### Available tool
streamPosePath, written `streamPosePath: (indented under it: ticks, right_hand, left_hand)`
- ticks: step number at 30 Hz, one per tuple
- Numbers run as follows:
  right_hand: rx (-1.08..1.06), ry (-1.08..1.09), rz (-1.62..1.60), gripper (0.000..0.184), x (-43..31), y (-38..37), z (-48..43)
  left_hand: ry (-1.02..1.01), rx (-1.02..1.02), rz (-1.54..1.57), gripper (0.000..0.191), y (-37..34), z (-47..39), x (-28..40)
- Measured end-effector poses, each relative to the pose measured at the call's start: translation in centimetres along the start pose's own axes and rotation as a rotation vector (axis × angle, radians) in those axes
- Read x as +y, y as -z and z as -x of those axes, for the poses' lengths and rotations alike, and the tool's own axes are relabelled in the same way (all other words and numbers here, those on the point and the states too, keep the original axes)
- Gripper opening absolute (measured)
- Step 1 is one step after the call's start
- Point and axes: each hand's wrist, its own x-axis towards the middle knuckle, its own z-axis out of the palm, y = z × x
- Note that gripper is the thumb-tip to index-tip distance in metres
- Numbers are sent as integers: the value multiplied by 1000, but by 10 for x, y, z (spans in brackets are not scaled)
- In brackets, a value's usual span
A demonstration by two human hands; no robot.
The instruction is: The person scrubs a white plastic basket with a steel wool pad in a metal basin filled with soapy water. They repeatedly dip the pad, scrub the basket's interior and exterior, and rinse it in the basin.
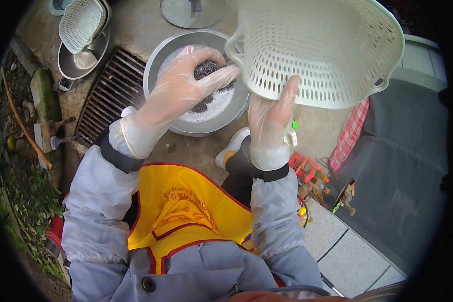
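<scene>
My left hand (pixel 188 83), in a clear plastic glove, is closed around a dark scouring pad (pixel 209 70). It is over a round metal basin (pixel 205 128) of white suds (pixel 215 107). Beneath the palm, another dark patch of the pad shows against the foam. My right hand (pixel 273 119), gloved as well, grips the near rim of a white perforated plastic basket (pixel 309 56), its thumb lying on the outer wall. Tilted up, the basket stands to the right of the basin and partly overlaps its edge in view. The right fingers are mostly hidden behind the rim.
A metal drain grate (pixel 111 94) lies left of the basin. Beyond it are a steel pan (pixel 83 60) and a smaller white basket (pixel 82 24). A glass lid (pixel 193 11) rests behind the basin. Toys (pixel 311 173) and a checked cloth (pixel 350 136) are at right.
</scene>
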Motion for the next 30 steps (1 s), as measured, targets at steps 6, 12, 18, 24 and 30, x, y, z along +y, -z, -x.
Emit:
streamPosePath:
  ticks: [6,12,18,24,30]
  right_hand:
    - [-40,-3,102,70,1,-5,0]
    - [-92,-10,179,83,1,-3,1]
    - [-100,-32,211,74,-1,-2,6]
    - [-114,-60,228,72,-3,-2,8]
    - [-106,-74,237,70,-2,-3,10]
  left_hand:
    - [-31,-72,170,46,0,-2,-2]
    - [-55,-201,157,53,-4,1,1]
    - [-53,-130,161,40,-10,4,1]
    - [-127,-80,142,30,-10,3,-1]
    - [-102,-98,133,29,-10,3,-2]
